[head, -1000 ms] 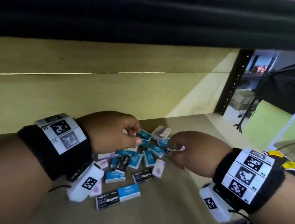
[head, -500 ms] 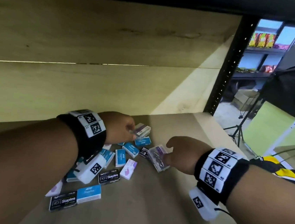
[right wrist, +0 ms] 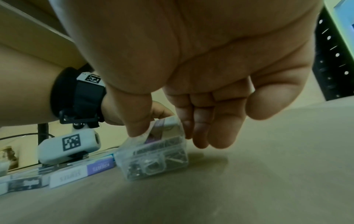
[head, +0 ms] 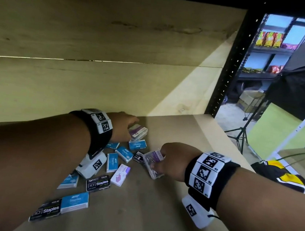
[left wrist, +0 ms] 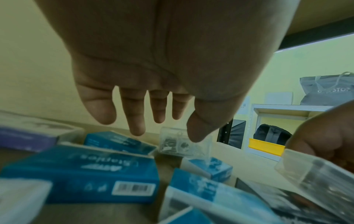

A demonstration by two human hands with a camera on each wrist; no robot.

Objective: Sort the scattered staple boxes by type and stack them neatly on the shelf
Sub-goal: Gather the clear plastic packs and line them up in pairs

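- On the wooden shelf board (head: 166,202), toward its right side, the right hand (head: 173,162) pinches a clear plastic staple case (head: 152,162) between thumb and fingers; half a second earlier the case was held in much the same spot, so it has barely travelled.
- Seen from the right wrist, the case (right wrist: 153,157) has its lower edge at the board and stands tilted, loose staples visible through its walls and a purple label on top.
- Farther back, the left hand (head: 122,128) has advanced toward the rear panel since a second ago and now hovers with fingers spread (left wrist: 134,115) over a second clear case (left wrist: 182,144); contact cannot be confirmed.
- Judged from this, the two clear cases are being pulled out of the heap as one type; no stack is formed yet.
- Between the wrists the unsorted heap lies flat: blue staple boxes (head: 113,162), black "Staples" boxes (head: 98,183) and a white-and-purple box (head: 121,174).
- Contents of the cardboard boxes are hidden; only the clear cases show their staples.
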